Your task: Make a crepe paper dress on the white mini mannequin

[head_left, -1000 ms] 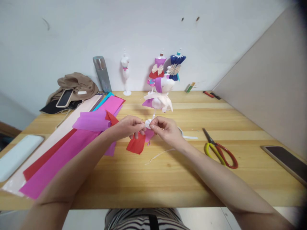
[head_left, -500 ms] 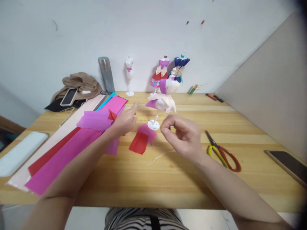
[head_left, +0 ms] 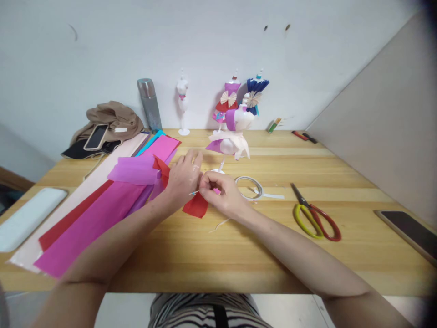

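Note:
My left hand (head_left: 185,176) is palm down with its fingers stretched out, beside the red crepe paper piece (head_left: 195,207); its thumb is hidden. My right hand (head_left: 220,191) has thumb and fingers pinched together close to the left hand, above that paper. A thin pale bit (head_left: 194,193) shows by its fingertips; what the pinch holds I cannot make out. Just behind the hands stands a small white dress form (head_left: 245,120), wrapped in purple paper with a pale pink band tied round its waist. The hands partly hide its round base.
Right of my hands lie a roll of white tape (head_left: 260,193) and scissors (head_left: 309,214). Crepe paper strips (head_left: 88,223) spread across the left. Behind stand more dress forms (head_left: 183,107) and a grey flask (head_left: 150,107). A phone (head_left: 409,232) lies at the right edge.
My right hand has moved left and my left hand slightly right, so they now meet over the red paper. The tape roll, earlier hidden behind my right hand, is in view.

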The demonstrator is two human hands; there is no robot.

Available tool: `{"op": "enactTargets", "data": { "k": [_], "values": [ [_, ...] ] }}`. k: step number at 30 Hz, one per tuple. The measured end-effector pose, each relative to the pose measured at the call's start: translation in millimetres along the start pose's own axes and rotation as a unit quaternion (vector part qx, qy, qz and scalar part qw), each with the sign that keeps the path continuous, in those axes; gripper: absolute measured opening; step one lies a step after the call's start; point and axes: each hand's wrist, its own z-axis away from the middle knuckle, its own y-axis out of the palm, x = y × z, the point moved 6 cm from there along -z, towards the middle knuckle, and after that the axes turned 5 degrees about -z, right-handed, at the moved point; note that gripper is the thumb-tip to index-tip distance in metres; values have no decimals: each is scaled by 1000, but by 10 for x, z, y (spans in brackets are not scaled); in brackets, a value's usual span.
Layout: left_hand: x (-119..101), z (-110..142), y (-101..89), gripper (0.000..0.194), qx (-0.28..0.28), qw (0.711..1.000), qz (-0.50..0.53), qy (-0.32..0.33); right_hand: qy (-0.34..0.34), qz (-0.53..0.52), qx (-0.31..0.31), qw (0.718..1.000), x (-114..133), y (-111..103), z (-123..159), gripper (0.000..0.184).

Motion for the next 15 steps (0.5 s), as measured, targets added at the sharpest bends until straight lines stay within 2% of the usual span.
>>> {"op": "enactTargets", "data": {
  "k": [6, 10, 13, 15],
  "values": [
    [17, 20, 80, 48, -2, 1000, -9, 16, -2, 28, -1, 1000, -64, 13, -16, 13],
    [15, 31, 98, 51, 19, 1000, -2, 21, -9, 76, -15, 997, -57, 19, -11, 16],
    [13, 36, 85, 49, 31, 999, 38, 20, -11, 86, -40, 995, -69, 7, -1, 17],
    [23, 37, 71, 45, 26, 994, 103, 17, -3, 61, -54, 997, -95, 4, 3, 16]
  ]
}}
